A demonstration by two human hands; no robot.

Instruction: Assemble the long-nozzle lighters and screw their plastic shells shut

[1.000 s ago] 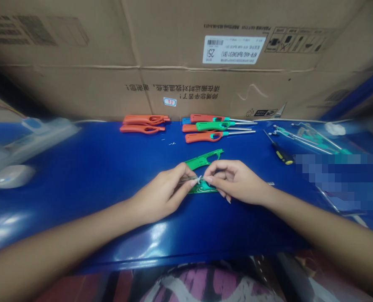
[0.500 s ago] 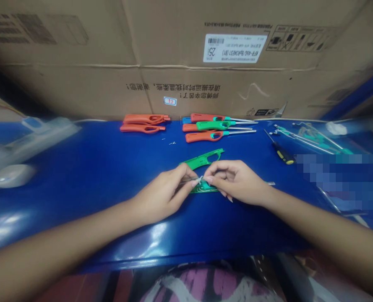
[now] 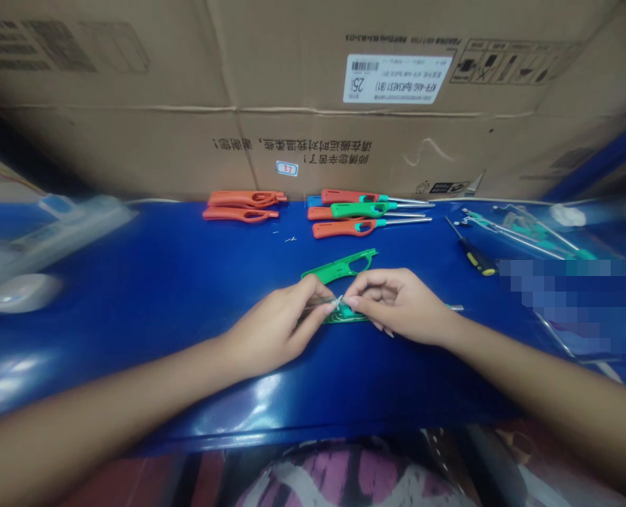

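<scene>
Over a green lighter housing half (image 3: 347,317) with a teal part and a thin pale wire in it, my two hands meet fingertip to fingertip. My left hand (image 3: 286,320) pinches a greyish lighter part with a small white end piece (image 3: 337,303). My right hand (image 3: 397,303) has thumb and forefinger pressed together at that white end; whatever they grip is too small to tell. A metal tube end (image 3: 456,307) shows past the right wrist. Just behind the hands lies the other green housing half (image 3: 339,269), its trigger loop to the right.
Assembled lighters (image 3: 349,229) and orange housings (image 3: 241,213) lie along the cardboard (image 3: 175,155) at the back. To the right are a black and yellow screwdriver (image 3: 474,257) and metal tubes with teal parts (image 3: 534,236). A white mouse-shaped object (image 3: 24,292) sits left on the blue table (image 3: 133,282).
Both hands keep their pinch at the same spot over the housing, with hardly any finger movement. The whole view has shifted very slightly.
</scene>
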